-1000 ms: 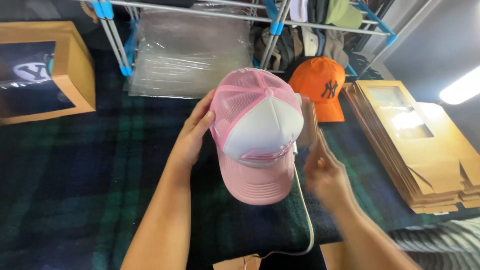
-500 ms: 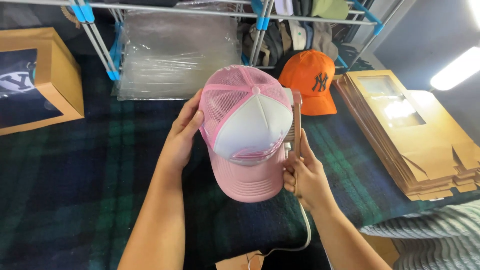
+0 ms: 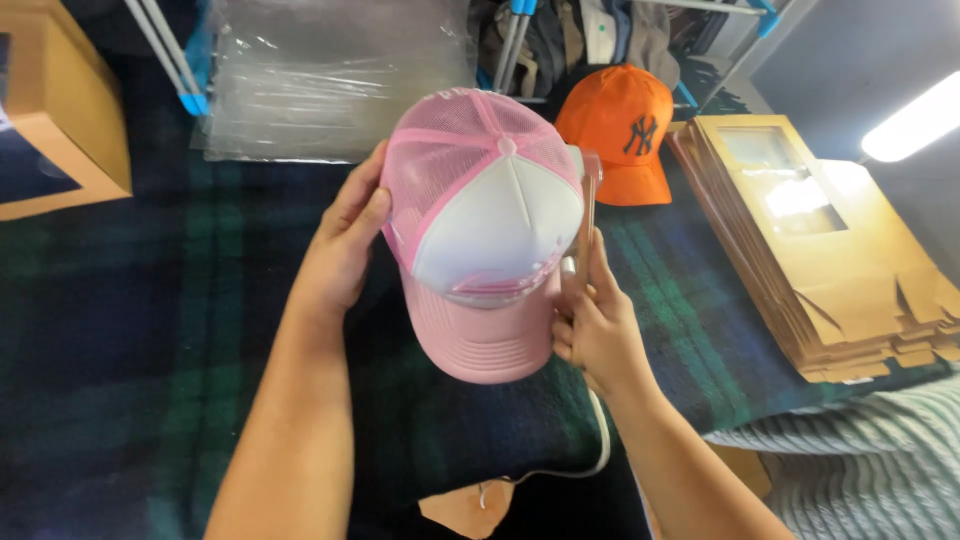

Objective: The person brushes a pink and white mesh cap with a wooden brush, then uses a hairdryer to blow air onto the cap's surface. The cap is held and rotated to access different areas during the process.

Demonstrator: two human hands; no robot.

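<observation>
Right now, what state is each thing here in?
Pink cap: held up off the cloth, brim toward the person.
Left hand: gripping the cap's mesh side.
Right hand: closed on a corded tool pressed against the cap's side.
Orange cap: lying on the plaid cloth, untouched.
Flat boxes: folded flat, stacked.
Plastic bags: lying in a pile.

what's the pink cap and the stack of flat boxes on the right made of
Pink cap: open mesh at the back and sides, likely synthetic; smooth matte white front panel, perhaps foam-backed fabric; stitched pink brim. Flat boxes: brown matte cardboard with glossy clear windows that catch the light.
</observation>
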